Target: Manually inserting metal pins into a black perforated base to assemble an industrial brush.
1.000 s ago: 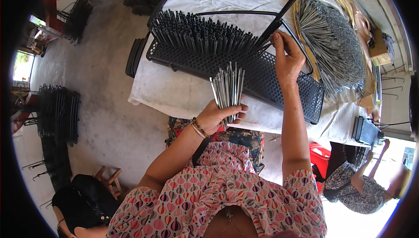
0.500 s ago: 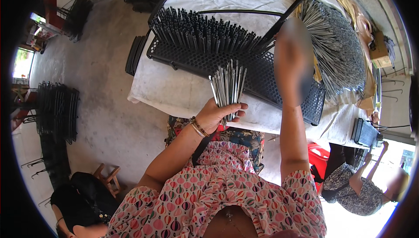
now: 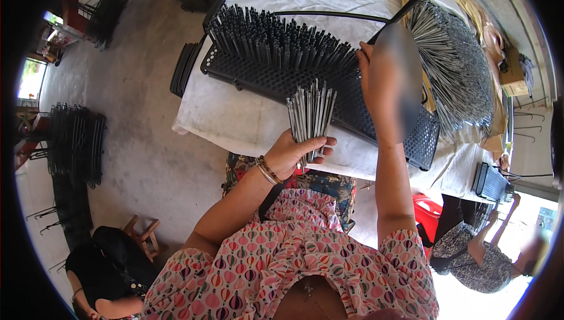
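The left hand (image 3: 294, 152) is gripping a fanned bundle of thin grey metal rods (image 3: 310, 114), fingers wrapped round the lower ends, and it is holding them upright just above the near edge of the white-covered surface (image 3: 235, 114), much where it was a second ago. The change is in the right hand (image 3: 388, 85): a second ago it was resting sharp and steady over the black perforated tray (image 3: 358, 103), and it is now showing as a smear of motion above the tray's right part, so it appears to be moving between the bundle and the holes. Because of that blur I cannot tell whether its fingers are closed on a rod or open.

The tray is lying across the surface with a dense stand of dark rods (image 3: 276, 41) already filling its left and far part, while the stretch under the moving hand is showing bare holes. That suggests the filling is proceeding rod by rod toward the right. Further right, a large loose heap of grey rods (image 3: 458, 67) is lying on the surface, and another person (image 3: 476, 255) is sitting at the lower right.
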`<state>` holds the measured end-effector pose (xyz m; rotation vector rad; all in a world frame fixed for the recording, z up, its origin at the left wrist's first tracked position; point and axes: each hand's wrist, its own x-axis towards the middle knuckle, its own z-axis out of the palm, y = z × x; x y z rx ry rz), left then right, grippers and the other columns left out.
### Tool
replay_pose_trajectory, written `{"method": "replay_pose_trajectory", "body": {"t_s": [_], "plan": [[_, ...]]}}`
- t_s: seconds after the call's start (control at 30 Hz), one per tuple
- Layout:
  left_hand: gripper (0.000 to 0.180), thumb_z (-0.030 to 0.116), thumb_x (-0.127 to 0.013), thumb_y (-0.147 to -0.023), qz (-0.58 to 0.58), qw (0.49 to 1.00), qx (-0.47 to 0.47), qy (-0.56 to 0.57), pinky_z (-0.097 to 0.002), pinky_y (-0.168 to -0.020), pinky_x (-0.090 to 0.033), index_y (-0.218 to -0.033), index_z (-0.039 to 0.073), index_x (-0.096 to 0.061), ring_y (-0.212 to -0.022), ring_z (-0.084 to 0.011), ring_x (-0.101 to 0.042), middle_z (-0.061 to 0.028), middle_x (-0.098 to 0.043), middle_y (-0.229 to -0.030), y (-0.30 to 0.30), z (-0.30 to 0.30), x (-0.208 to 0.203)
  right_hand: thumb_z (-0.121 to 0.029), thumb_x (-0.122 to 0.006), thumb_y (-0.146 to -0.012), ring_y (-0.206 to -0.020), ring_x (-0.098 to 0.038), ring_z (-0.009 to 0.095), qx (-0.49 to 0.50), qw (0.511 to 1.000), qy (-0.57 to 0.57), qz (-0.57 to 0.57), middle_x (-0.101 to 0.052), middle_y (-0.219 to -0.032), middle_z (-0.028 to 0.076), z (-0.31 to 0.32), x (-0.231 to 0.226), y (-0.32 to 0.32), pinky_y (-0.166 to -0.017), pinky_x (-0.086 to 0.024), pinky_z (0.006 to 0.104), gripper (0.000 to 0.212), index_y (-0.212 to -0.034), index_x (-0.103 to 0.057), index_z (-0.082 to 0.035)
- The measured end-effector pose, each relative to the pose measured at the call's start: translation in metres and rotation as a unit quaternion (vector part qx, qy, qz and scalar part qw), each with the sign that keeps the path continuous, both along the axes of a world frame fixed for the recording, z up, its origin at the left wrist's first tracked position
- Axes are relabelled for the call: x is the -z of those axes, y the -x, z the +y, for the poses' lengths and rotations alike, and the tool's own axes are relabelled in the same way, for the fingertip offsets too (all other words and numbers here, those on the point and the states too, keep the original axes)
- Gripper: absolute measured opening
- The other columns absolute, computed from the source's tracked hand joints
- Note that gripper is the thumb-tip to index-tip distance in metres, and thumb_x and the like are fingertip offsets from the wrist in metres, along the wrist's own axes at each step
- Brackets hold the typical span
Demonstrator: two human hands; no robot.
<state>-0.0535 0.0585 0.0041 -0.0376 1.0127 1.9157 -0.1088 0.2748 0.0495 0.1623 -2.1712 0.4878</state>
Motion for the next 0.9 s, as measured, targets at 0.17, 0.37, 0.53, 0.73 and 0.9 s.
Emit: {"method": "replay_pose_trajectory", "body": {"t_s": [0.17,0.37,0.53,0.73,0.9], "plan": [[0.026,0.012,-0.059,-0.088,-0.015,1.0,-0.006,-0.002,-0.0276,-0.066,-0.054,-0.113,0.004,-0.055,-0.087,-0.0175,-0.064,-0.0116,-0.065,-0.104,-0.001,0.0,0.0,-0.01,-0.066,-0.08,-0.085,-0.054,0.023,0.043,0.996,-0.077,-0.032,-0.061,-0.097,0.004,-0.002,-0.002,-0.002,-0.074,-0.039,0.0348,0.02,-0.099,-0.067,-0.006],[0.027,0.011,-0.06,-0.088,-0.014,1.0,-0.009,0.004,-0.0273,-0.065,-0.053,-0.113,0.003,-0.055,-0.084,-0.0169,-0.064,-0.0118,-0.065,-0.103,-0.002,-0.005,0.003,-0.003,-0.064,-0.08,-0.077,-0.058,0.022,0.045,0.996,0.072,0.0,-0.062,-0.089,0.009,-0.01,-0.008,-0.026,-0.069,-0.045,0.0311,0.019,-0.099,-0.067,-0.004],[0.027,0.009,-0.059,-0.088,-0.015,0.999,-0.014,-0.024,-0.0273,-0.065,-0.053,-0.114,0.003,-0.054,-0.082,-0.0167,-0.064,-0.0119,-0.065,-0.102,-0.004,-0.01,0.002,-0.018,-0.066,-0.085,-0.069,-0.059,0.008,-0.037,0.864,0.391,-0.314,-0.067,-0.08,0.009,-0.035,0.003,-0.056,-0.058,-0.046,0.0217,0.033,-0.108,-0.061,0.006],[0.03,0.01,-0.058,-0.088,-0.015,0.999,-0.019,-0.029,-0.0284,-0.068,-0.054,-0.117,0.004,-0.053,-0.087,-0.0184,-0.064,-0.0127,-0.064,-0.104,-0.005,-0.011,-0.006,-0.021,-0.067,-0.084,-0.067,-0.062,0.011,-0.114,0.771,0.494,-0.387,-0.068,-0.083,0.012,-0.05,0.005,-0.057,-0.054,-0.049,0.0234,0.044,-0.113,-0.055,0.009],[0.032,0.015,-0.057,-0.089,-0.028,0.999,-0.016,-0.01,-0.0331,-0.075,-0.055,-0.118,0.003,-0.052,-0.094,-0.0206,-0.063,-0.0131,-0.064,-0.106,-0.002,-0.009,-0.004,-0.009,-0.066,-0.082,-0.065,-0.065,0.017,-0.005,0.929,0.244,-0.278,-0.067,-0.084,0.014,-0.052,-0.004,-0.076,-0.055,-0.05,0.0257,0.033,-0.111,-0.058,0.006]]}}
